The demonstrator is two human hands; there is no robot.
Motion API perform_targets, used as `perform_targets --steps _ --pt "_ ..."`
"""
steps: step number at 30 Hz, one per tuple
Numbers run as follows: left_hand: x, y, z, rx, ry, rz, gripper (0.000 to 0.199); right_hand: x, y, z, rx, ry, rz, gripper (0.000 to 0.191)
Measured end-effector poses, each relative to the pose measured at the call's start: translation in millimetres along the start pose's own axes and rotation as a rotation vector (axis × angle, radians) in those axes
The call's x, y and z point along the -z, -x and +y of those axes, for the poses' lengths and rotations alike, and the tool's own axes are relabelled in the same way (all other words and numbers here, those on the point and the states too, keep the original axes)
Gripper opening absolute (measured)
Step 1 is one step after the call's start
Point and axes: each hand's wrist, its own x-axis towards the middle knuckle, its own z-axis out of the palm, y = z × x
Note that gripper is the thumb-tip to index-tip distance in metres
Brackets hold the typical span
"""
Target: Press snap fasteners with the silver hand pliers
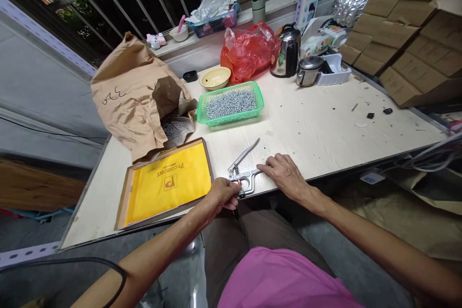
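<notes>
Pale wood-grain workbench (pixel 317 125) under a barred window (pixel 108 0), cluttered toward the back. 1 steel hand press (pixel 242 173), plier-type, lies flat near the front edge of the bench. Its long axis runs diagonally: the head end sits at the edge, the long handle angles up & right, tip pointing away from the person. Right hand (pixel 285 173) has fingers extended & fairly flat, tips touching the press's lower arm, not gripping. Left hand (pixel 225 193) curls over the head end at the bench edge; fingers mostly hidden, so can't tell if they're gripping.

Just left of the press: 1 yellow card in a cardboard tray (pixel 166 185). Further back: 1 green plastic basket (pixel 231 122) heaped w/ small steel fasteners (pixel 231 104) (too many to count), 1 brown paper bag (pixel 126 96) holding more, 1 cream bowl (pixel 215 78), 1 red plastic bag (pixel 247 53), 1 steel kettle (pixel 287 53) & 1 small steel pot (pixel 309 71).
</notes>
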Motion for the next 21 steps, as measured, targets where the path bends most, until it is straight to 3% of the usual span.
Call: perform_targets --steps 7,12,16,21 --pt "-1.5 3 0 0.032 0.069 -0.002 0.028 6 -1 -3 0.008 0.031 -0.003 0.027" --pt "-3.7 1 -6 0.064 0.097 -0.026 0.025 18 -8 0 0.006 -0.051 -0.098 0.019" --pt "-5.4 1 -10 0.033 0.099 0.006 0.025 20 -33 7 -0.022 -0.057 -0.102 0.022" --pt "-6.0 1 -8 0.031 0.084 0.011 0.026 3 -79 14 0.068 0.043 -0.066 0.028"
